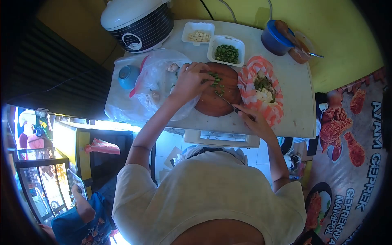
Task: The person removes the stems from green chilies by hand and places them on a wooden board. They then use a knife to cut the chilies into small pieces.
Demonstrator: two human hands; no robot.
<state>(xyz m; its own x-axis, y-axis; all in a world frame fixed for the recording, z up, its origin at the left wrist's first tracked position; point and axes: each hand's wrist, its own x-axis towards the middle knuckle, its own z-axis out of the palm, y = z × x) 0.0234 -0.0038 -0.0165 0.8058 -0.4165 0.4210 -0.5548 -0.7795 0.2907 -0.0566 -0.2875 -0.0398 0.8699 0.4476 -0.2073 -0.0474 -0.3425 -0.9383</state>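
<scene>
On the brown round board, my left hand has its fingers pressed together on a bunch of green stalks. Cut green pieces lie just below them. My right hand grips a knife, whose blade points up and left over the board. Behind the board a white foam tray holds chopped greens, and another foam tray beside it holds pale chopped pieces. To the right sits a red-and-white striped bag with trimmings inside. A clear plastic bag with garlic bulbs lies left of the board.
A rice cooker stands at the back left, a blue bowl at the left of the table. A blue-lidded container and a jar with a spoon are back right. A person in blue is at lower left.
</scene>
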